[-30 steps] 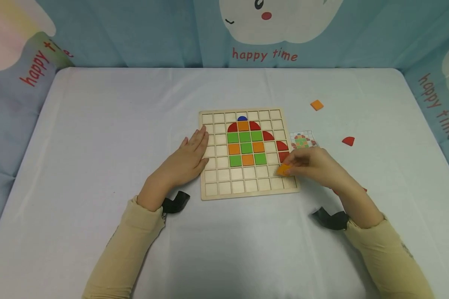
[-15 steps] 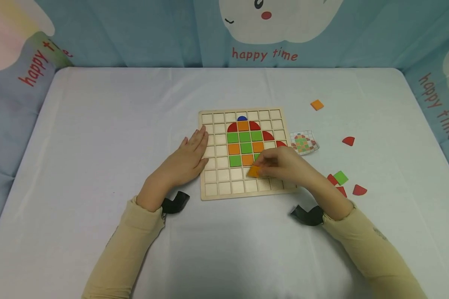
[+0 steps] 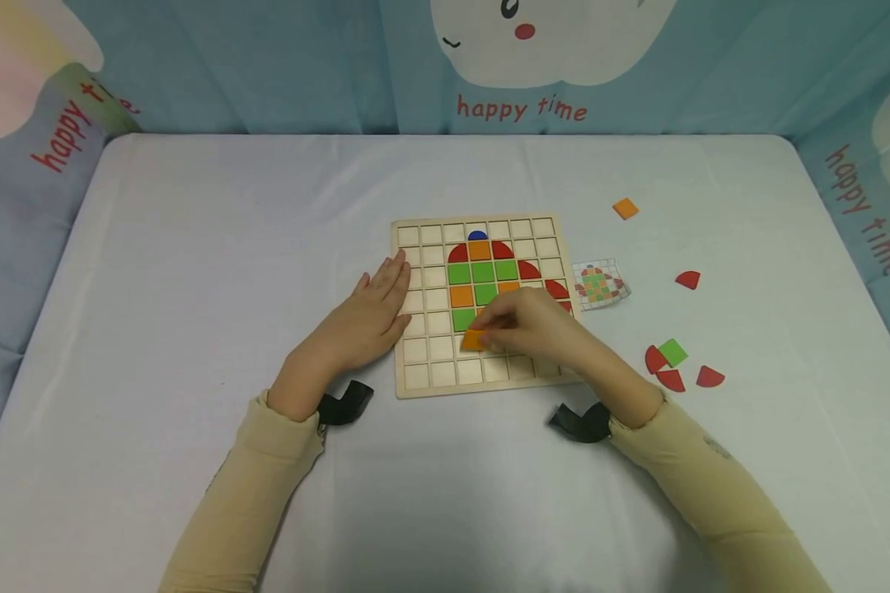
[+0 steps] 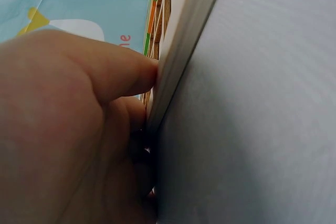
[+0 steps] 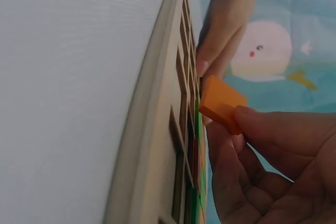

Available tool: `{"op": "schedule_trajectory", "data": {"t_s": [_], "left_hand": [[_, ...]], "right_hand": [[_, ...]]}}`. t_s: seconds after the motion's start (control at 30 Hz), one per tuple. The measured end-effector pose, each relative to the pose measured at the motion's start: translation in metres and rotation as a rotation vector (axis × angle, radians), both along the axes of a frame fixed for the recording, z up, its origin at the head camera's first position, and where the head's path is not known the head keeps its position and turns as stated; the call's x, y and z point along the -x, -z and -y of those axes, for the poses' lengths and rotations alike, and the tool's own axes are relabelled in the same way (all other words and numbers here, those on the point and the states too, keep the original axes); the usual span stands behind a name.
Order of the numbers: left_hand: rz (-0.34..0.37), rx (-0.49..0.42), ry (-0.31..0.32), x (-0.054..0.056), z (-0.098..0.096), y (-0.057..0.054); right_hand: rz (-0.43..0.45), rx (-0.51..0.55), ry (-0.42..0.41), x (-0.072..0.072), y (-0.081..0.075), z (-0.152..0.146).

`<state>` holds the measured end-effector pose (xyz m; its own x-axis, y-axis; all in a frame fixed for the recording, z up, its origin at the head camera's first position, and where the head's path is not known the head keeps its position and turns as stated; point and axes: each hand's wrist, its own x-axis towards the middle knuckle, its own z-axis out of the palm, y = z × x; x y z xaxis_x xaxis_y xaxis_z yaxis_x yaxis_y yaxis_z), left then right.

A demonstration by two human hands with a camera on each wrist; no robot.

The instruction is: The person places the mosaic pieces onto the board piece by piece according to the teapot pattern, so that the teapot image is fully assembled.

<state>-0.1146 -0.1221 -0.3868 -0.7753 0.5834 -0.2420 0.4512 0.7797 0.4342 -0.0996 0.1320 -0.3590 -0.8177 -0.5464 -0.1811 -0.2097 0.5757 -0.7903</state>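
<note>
A wooden grid board [image 3: 430, 375] lies on the white table, its middle cells filled with green, orange and red tiles and a blue half-round tile [image 3: 478, 235]. My right hand [image 3: 537, 328] pinches an orange square tile [image 5: 221, 103] between thumb and fingers, close over the board, just below the lowest green tile [image 3: 463, 319] at the left. Part of the pattern is hidden under that hand. My left hand [image 3: 367, 317] lies with fairly straight fingers along the board's left edge; in the left wrist view its thumb [image 4: 131, 74] touches the rim.
A small pattern card [image 3: 601, 284] sits against the board's right side. Farther right lie a loose orange tile [image 3: 626, 208], a green tile [image 3: 672, 352] and several red quarter-round tiles [image 3: 709, 376]. A printed curtain [image 3: 267, 66] stands behind the table.
My right hand has carried the orange tile leftward across the board, from its lower right to below the left green tile. The left hand has stayed in place.
</note>
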Motion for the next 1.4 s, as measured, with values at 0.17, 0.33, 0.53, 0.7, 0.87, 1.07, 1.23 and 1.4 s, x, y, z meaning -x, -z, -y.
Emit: {"op": "schedule_trajectory", "data": {"t_s": [0.17,0.33,0.53,0.7,0.87,1.07,1.23,1.4], "left_hand": [[-0.003,0.001,0.003,0.0,0.0,0.0],[-0.001,0.005,0.003,0.0,0.0,-0.001],[-0.004,0.01,0.002,0.001,0.0,0.0],[-0.006,0.014,0.003,0.001,0.0,0.001],[-0.005,0.012,0.005,0.001,0.0,0.001],[0.001,0.014,0.005,0.001,0.0,0.0],[0.003,0.014,0.002,0.001,0.0,-0.001],[0.008,0.011,0.003,0.001,0.0,-0.001]], "right_hand": [[-0.017,-0.029,-0.022,0.002,0.003,0.004],[-0.036,-0.039,-0.002,0.003,0.004,0.008],[-0.025,-0.037,0.015,0.004,0.004,0.011],[-0.026,-0.04,0.016,0.004,0.004,0.012],[-0.021,-0.046,0.002,0.004,0.004,0.012],[-0.038,-0.057,-0.011,0.003,0.003,0.013],[-0.047,-0.056,-0.006,0.003,0.002,0.011],[-0.04,-0.041,0.016,0.003,-0.001,0.001]]}}
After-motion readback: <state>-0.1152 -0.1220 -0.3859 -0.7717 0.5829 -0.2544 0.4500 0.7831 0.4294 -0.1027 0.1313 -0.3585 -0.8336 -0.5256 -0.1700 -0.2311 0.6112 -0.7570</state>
